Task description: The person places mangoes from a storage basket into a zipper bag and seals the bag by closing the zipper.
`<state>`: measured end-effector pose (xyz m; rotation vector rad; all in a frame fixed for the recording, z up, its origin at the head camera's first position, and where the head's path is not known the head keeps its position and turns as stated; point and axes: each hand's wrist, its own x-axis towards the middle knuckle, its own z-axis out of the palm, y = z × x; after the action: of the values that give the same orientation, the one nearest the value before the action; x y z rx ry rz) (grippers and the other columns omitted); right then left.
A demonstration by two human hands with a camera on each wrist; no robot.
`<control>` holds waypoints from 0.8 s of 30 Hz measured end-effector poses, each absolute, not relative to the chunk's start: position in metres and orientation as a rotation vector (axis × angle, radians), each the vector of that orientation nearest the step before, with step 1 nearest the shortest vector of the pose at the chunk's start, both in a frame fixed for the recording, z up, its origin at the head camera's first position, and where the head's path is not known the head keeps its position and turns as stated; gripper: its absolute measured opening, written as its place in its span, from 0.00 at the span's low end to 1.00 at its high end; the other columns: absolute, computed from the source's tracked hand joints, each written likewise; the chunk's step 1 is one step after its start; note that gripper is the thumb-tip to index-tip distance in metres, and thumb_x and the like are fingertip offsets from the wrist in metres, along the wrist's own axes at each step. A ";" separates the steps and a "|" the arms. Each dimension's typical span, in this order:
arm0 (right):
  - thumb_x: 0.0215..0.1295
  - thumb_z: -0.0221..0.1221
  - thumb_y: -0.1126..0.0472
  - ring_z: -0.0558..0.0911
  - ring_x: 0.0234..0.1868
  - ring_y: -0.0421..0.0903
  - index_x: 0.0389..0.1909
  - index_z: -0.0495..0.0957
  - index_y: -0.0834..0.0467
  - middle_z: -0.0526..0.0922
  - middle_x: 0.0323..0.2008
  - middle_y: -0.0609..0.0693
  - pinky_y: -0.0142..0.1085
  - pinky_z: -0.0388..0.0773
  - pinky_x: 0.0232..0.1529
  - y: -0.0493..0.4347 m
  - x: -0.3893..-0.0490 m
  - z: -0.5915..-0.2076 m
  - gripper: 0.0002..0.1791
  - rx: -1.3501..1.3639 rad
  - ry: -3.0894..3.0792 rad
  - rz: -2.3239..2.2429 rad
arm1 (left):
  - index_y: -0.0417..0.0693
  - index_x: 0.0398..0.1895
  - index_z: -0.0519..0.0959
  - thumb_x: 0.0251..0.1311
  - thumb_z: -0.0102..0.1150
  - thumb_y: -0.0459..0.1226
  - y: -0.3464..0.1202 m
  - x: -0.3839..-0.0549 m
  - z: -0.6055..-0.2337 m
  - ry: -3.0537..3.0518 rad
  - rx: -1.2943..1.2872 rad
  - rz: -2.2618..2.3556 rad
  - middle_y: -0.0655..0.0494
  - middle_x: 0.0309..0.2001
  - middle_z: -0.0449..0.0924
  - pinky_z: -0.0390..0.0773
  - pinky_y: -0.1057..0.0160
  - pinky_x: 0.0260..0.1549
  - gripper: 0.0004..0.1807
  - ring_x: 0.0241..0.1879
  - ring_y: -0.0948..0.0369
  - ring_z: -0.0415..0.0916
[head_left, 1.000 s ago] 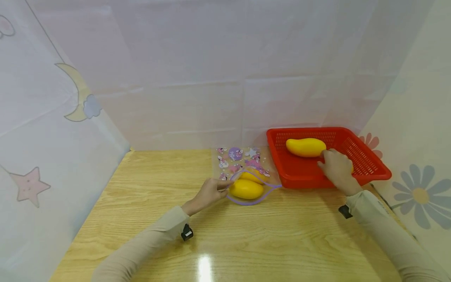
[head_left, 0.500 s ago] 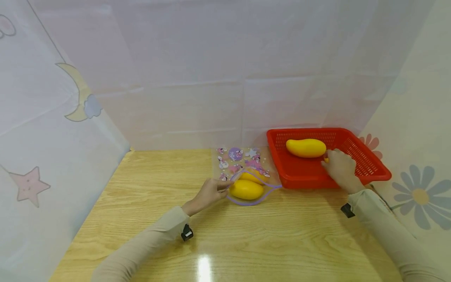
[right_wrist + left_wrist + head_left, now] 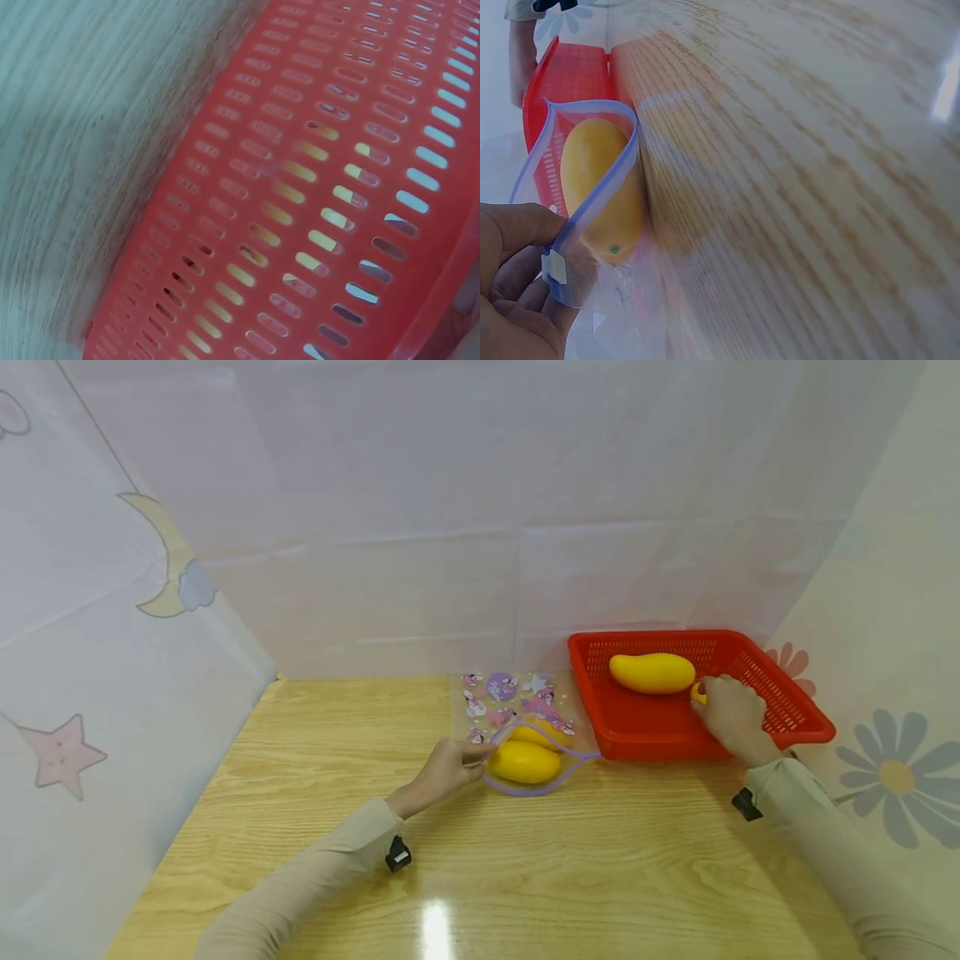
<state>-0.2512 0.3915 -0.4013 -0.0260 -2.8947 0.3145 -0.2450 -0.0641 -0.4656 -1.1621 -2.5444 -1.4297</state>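
Observation:
In the head view my left hand (image 3: 442,775) pinches the rim of a clear zip bag (image 3: 502,687) with pink prints and a purple edge. A yellow mango (image 3: 525,763) lies at the bag's spread mouth, and another mango (image 3: 546,732) shows behind it. The left wrist view has the bag's white slider (image 3: 555,267) beside my thumb and fingers. My right hand (image 3: 733,714) reaches into the red basket (image 3: 652,749), fingers curled round a mango (image 3: 697,693) that it mostly hides. Farther back in the basket lies one more mango (image 3: 652,673).
The slotted basket wall (image 3: 247,187) fills much of the right wrist view, with yellow showing through its slots. The wooden table (image 3: 525,877) reaches back to a pale sheet wall (image 3: 375,568). Patterned sheets stand on both sides.
My right hand has shifted slightly rightward inside the basket, and a mango's tip now shows by its fingers. My left hand and the bag have stayed put.

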 end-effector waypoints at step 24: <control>0.63 0.64 0.59 0.73 0.29 0.67 0.47 0.73 0.75 0.75 0.37 0.72 0.62 0.74 0.24 0.411 -0.252 -0.401 0.23 -0.059 -2.939 0.315 | 0.26 0.52 0.79 0.56 0.60 0.18 -0.064 -0.245 -0.466 -2.534 -1.172 -1.451 0.37 0.51 0.81 0.81 0.65 0.49 0.18 0.51 0.47 0.80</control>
<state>-0.2516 0.4112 -0.4013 -0.0587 -2.9388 0.3150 -0.2451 -0.0643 -0.4655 -1.1720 -2.5337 -1.4506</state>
